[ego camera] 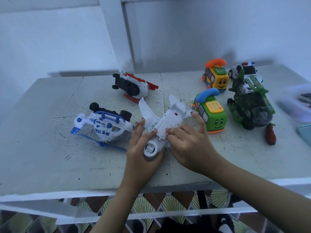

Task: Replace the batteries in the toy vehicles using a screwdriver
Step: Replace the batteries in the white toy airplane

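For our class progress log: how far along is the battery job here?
Nothing visibly finished. In hand: the left hand and right hand hold the upturned white plastic toy plane, fingers at its underside. Left: the blue-and-white helicopter and the other toys lie untouched.

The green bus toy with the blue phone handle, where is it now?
In the head view, the green bus toy stands right of centre on the table, between the white plane and the green helicopter.

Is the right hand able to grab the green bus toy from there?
Probably yes. The right hand rests on the white plane, and the green bus toy stands just beside it with nothing between them.
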